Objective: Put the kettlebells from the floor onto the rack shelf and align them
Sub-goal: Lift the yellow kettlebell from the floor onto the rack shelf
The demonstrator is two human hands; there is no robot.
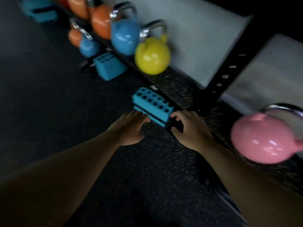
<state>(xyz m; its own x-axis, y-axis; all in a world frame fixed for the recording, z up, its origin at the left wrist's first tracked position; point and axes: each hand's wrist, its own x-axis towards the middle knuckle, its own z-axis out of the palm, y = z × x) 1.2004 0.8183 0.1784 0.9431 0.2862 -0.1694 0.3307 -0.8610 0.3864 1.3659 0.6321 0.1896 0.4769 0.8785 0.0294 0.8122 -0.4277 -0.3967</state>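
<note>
The frame is blurred by motion. On the black rack shelf (177, 89) stand a yellow kettlebell (151, 57), a blue kettlebell (125, 38), an orange kettlebell (100, 23) and, at the right, a pink kettlebell (265, 138). On the floor behind the shelf edge sit a small blue kettlebell (89, 46) and a small orange kettlebell (74, 36). My left hand (131, 128) and my right hand (188, 128) reach forward with fingers apart, holding nothing, close to a blue perforated block (152, 107).
A second blue foam block (109, 66) lies on the dark rubber floor, and a third (40, 11) sits at the far top left. A black perforated rack upright (229, 71) rises between yellow and pink kettlebells. Grey wall behind the rack.
</note>
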